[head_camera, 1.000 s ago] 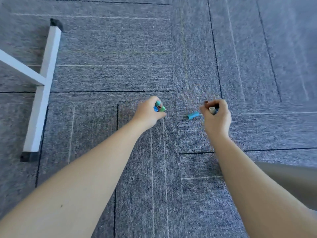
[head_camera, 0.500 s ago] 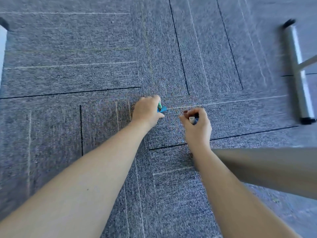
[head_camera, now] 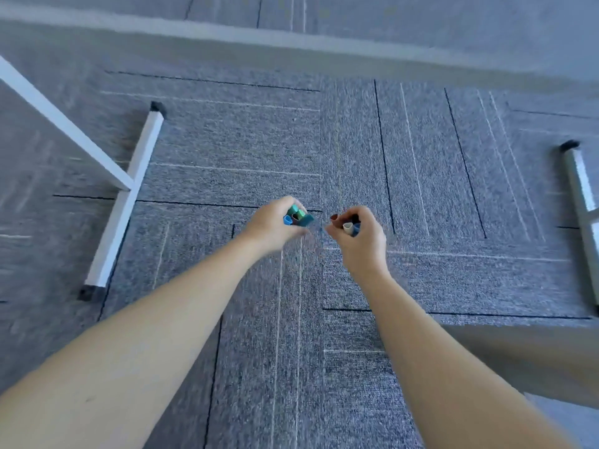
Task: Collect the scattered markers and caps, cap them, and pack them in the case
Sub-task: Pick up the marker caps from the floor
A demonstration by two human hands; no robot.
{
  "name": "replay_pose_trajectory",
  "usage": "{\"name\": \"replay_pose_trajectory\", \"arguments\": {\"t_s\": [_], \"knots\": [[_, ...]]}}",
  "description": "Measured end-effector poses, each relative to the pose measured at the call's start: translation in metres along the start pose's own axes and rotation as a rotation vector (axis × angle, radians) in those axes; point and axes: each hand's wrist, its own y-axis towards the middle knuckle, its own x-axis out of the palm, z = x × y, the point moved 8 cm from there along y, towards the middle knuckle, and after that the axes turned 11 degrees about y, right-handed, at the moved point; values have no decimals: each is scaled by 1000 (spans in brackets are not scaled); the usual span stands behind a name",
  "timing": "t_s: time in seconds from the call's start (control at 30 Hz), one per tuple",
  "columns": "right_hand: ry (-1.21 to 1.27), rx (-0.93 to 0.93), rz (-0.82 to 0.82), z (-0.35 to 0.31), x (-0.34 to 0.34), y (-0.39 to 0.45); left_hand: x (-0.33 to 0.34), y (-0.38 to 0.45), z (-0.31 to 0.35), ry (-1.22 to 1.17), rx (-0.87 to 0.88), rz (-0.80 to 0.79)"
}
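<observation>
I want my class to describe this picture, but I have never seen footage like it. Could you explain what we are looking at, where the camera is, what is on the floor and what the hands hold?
There is no machine here. A person wears a wide-angle camera on the head, so the one picture looks forward and down along their own bare arms. The surface is a grey carpet made of tiles. White table legs stand on it at the left, and another leg at the right edge. The left hand is closed around a small bunch of caps in blue, teal and green. The right hand is closed around more pieces, one beige and one blue; whether these are caps or marker ends I cannot tell. The picture is blurred by motion. No case shows, and I see no loose markers on the carpet.
</observation>
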Motion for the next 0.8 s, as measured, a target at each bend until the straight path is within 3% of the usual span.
{"name": "replay_pose_trajectory", "arguments": {"t_s": [0.4, 0.8], "knots": [[22, -20, -229, -189, 54, -79, -163, -157, 31, -241, -189, 187], [30, -59, -255, -427, 8, -196, -329, -310, 186, -290, -162, 195]]}}
